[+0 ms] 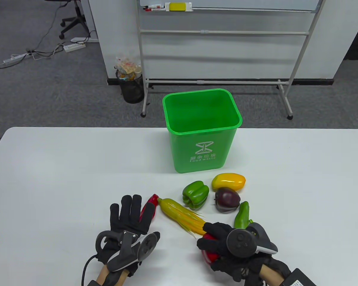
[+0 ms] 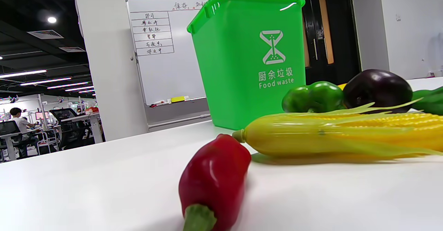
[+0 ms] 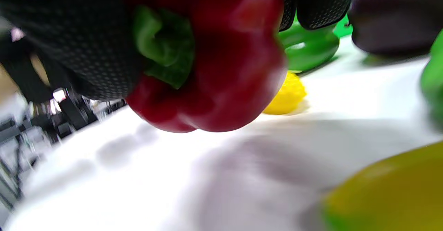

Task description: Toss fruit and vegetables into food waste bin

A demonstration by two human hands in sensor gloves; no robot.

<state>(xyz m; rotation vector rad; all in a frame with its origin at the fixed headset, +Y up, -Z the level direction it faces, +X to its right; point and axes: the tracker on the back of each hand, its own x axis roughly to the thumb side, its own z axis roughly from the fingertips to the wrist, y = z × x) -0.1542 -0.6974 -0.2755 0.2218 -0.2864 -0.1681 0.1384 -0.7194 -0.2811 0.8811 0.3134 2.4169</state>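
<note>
The left hand [image 1: 130, 222] lies at the lower left of centre in the table view, palm down, fingers [image 1: 131, 205] straight and spread, pointing up the frame. The right hand [image 1: 223, 242] sits at the lower right, fingers [image 1: 210, 231] curled over and gripping a red pepper [image 3: 221, 68], which the right wrist view shows lifted off the surface.

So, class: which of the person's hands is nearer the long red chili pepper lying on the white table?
Left. The left hand lies flat over the long red chili pepper; the right hand is beyond the yellow corn cob, gripping a red bell pepper.
</note>
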